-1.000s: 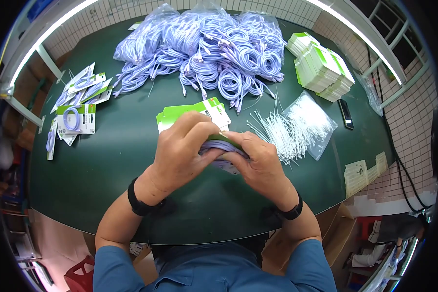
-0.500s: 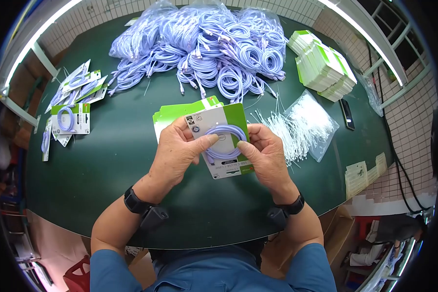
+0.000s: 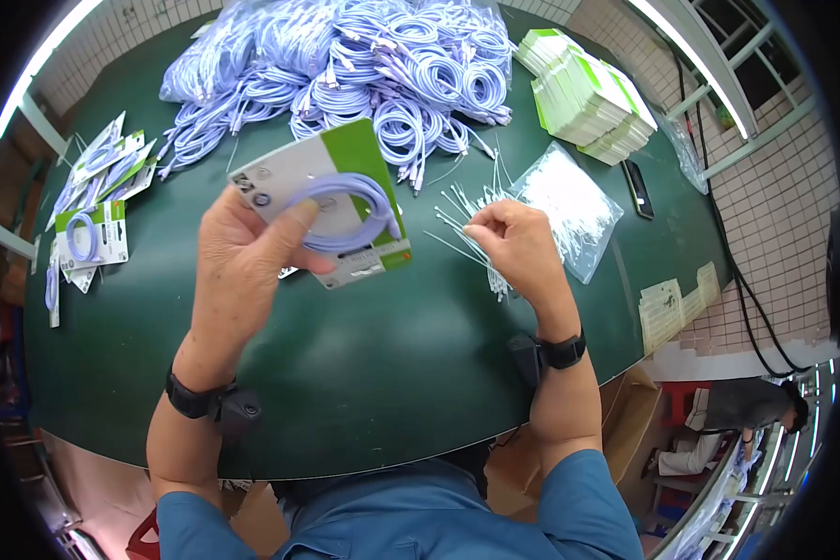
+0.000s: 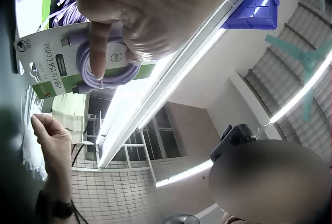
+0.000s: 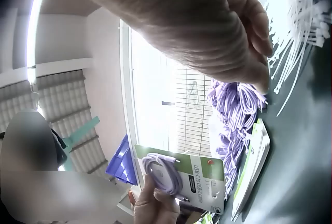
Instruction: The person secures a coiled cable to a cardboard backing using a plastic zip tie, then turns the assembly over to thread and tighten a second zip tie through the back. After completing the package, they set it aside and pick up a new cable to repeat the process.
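A blister-style retail card in white and green, carrying a coiled lavender USB-C cable, is raised over the table. My left hand holds it, thumb laid across the coil and fingers behind the card. In the left wrist view the printed card reads USB-C to USB-C cable. My right hand is over the near edge of a heap of white cable ties, fingers curled and thumb tip close to the index fingertip. I cannot tell whether a tie is between them.
Bagged and loose lavender cables cover the far table. Stacked green-white cards and a phone stand right, beside a bag of ties. Finished-looking cable cards lie left. A flat card stack lies under the held card.
Both hands were on the card with its cable; my right hand has let go and moved right to the cable ties. My left hand has carried the card left and up. The head view has shifted.
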`<state>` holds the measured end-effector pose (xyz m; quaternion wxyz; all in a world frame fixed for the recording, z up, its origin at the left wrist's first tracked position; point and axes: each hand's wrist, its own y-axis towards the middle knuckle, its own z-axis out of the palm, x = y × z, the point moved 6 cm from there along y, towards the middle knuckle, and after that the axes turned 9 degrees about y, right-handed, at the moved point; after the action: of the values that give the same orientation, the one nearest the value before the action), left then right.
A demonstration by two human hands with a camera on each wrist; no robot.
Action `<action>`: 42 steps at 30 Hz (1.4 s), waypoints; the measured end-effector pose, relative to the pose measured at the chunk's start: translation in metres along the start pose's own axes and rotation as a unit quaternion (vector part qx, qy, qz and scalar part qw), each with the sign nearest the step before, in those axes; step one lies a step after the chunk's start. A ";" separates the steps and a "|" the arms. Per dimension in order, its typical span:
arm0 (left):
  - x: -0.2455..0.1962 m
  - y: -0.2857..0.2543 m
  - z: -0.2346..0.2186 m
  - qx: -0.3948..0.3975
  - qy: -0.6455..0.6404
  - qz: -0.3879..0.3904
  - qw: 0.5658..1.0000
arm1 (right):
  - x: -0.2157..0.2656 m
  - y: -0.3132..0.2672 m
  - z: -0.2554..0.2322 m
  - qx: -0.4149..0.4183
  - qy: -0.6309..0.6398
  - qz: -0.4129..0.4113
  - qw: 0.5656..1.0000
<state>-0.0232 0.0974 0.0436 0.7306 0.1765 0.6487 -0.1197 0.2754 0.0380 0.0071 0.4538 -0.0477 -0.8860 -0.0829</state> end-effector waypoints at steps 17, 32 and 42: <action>-0.018 -0.003 0.001 -0.056 0.098 0.173 0.978 | 0.001 -0.005 0.032 0.004 -0.184 -0.100 0.978; -0.011 -0.007 0.010 -0.039 0.354 0.354 0.865 | 0.013 -0.006 0.028 0.041 0.512 0.051 0.856; -0.003 -0.007 0.017 -0.021 0.431 0.434 0.791 | 0.034 -0.014 0.033 0.027 0.466 -0.032 0.884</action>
<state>-0.0109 0.0835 0.0478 0.3544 0.4572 0.7539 0.3115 0.2272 0.0310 0.0141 0.8129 0.0373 -0.5749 -0.0857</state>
